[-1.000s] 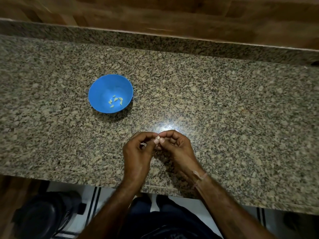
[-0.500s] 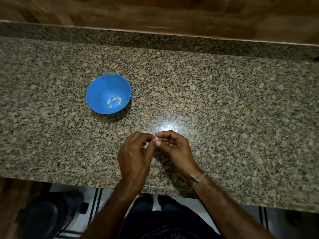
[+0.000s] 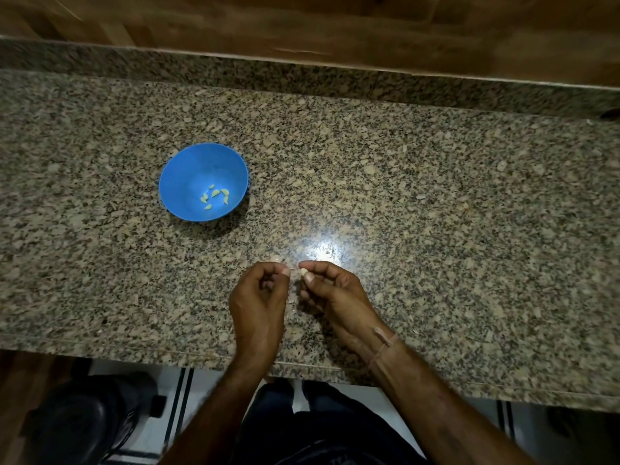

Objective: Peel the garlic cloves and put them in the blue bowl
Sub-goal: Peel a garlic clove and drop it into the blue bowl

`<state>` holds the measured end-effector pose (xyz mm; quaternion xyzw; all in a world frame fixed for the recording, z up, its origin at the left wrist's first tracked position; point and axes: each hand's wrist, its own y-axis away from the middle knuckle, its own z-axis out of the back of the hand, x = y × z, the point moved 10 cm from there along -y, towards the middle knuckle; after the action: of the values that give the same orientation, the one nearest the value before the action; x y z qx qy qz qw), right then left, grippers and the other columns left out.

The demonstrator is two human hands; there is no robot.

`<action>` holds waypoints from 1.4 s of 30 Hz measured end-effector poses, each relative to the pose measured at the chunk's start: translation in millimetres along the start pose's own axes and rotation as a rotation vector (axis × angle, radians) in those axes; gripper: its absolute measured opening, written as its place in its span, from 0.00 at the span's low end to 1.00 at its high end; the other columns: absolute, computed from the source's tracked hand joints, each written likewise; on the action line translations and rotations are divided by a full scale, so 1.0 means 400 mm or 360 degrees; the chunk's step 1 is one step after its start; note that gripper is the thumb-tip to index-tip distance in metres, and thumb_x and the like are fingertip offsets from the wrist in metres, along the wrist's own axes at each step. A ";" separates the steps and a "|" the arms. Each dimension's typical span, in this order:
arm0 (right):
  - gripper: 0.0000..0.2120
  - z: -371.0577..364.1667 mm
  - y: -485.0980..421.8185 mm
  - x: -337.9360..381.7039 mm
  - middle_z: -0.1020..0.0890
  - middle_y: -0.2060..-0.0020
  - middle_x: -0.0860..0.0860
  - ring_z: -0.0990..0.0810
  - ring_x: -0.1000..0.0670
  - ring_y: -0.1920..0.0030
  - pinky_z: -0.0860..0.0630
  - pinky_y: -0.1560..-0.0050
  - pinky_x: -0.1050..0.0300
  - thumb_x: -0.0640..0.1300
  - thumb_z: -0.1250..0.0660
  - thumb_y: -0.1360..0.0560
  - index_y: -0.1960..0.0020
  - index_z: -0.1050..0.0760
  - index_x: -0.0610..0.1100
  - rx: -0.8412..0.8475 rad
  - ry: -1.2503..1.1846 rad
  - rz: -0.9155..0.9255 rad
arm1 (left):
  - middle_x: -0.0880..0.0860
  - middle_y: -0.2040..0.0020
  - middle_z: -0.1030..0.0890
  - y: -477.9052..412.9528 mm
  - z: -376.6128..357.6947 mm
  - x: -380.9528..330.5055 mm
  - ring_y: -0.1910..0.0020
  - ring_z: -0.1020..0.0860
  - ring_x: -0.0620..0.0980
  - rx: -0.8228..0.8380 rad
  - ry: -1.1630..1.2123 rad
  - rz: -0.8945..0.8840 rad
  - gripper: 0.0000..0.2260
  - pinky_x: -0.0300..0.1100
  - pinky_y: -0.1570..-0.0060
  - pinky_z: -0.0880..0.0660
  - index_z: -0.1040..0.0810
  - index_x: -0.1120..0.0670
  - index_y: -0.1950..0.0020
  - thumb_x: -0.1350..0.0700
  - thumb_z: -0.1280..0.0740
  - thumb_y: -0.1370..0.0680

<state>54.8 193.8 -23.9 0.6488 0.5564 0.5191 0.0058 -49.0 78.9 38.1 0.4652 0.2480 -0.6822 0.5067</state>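
While right hand (image 3: 335, 293) pinches clove (image 3: 303, 272), counter edge (image 3: 134, 345) near, bowl (image 3: 188, 169) apart

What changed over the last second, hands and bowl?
The hands pulled apart. The left hand let go of the garlic clove and drew left, so the right hand now pinches it alone. The left hand is curled, and I cannot tell whether it holds peel. The blue bowl and the peeled cloves in it stayed put on the counter.

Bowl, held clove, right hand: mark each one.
bowl (image 3: 188, 176): head view, bare inner wall.
held clove (image 3: 304, 272): head view, its exposed tip.
right hand (image 3: 335, 292): head view, middle of the hand.
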 end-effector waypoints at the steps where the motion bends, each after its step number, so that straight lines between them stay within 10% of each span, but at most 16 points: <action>1: 0.09 0.007 -0.001 -0.001 0.17 0.57 0.44 0.18 0.50 0.59 0.18 0.53 0.54 0.33 0.30 0.21 0.44 0.15 0.43 -0.0020 0.0022 0.0009 | 0.45 0.60 0.17 -0.004 -0.003 0.018 0.61 0.21 0.41 -0.0006 -0.0065 0.0027 0.05 0.29 0.62 0.28 0.18 0.50 0.55 0.59 0.26 0.21; 15: 0.04 0.078 -0.014 0.004 0.14 0.60 0.43 0.18 0.47 0.60 0.17 0.57 0.55 0.34 0.28 0.21 0.47 0.16 0.37 -0.0270 0.0428 0.0193 | 0.42 0.63 0.20 -0.005 -0.006 0.059 0.64 0.24 0.38 0.0012 -0.0502 -0.0100 0.05 0.37 0.67 0.33 0.18 0.46 0.57 0.51 0.27 0.21; 21: 0.05 0.059 -0.006 -0.001 0.15 0.59 0.39 0.17 0.45 0.59 0.17 0.54 0.50 0.33 0.28 0.21 0.46 0.16 0.36 -0.0229 0.0366 0.0186 | 0.45 0.41 0.19 -0.002 -0.038 0.058 0.41 0.22 0.45 0.0264 -0.0212 -0.0261 0.14 0.44 0.44 0.23 0.18 0.47 0.33 0.58 0.31 0.18; 28: 0.06 0.010 -0.005 -0.021 0.17 0.58 0.37 0.18 0.44 0.62 0.18 0.56 0.49 0.32 0.26 0.23 0.47 0.20 0.34 -0.0215 0.0280 0.0151 | 0.43 0.54 0.16 0.000 -0.004 0.076 0.53 0.17 0.44 0.0247 -0.0075 -0.0199 0.06 0.51 0.56 0.18 0.16 0.46 0.49 0.57 0.29 0.19; 37: 0.12 0.030 -0.010 -0.004 0.12 0.49 0.47 0.13 0.46 0.44 0.17 0.40 0.41 0.28 0.31 0.22 0.44 0.16 0.40 -0.0395 0.0919 0.0493 | 0.49 0.52 0.19 -0.116 0.154 0.194 0.58 0.19 0.44 0.0030 -0.0338 -0.0157 0.06 0.41 0.58 0.21 0.19 0.50 0.45 0.60 0.29 0.20; 42: 0.17 0.079 0.090 0.078 0.17 0.44 0.51 0.17 0.62 0.45 0.20 0.41 0.64 0.27 0.30 0.22 0.36 0.19 0.40 -0.0711 0.1304 0.0786 | 0.48 0.47 0.27 -0.033 0.104 0.178 0.52 0.23 0.46 0.0226 -0.0372 -0.0328 0.11 0.43 0.55 0.22 0.23 0.52 0.41 0.61 0.27 0.21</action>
<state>97.0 220.9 3.5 0.4875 0.2194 0.8219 -0.1966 -80.9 17.2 -8.1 0.3895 0.1851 -0.7958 0.4252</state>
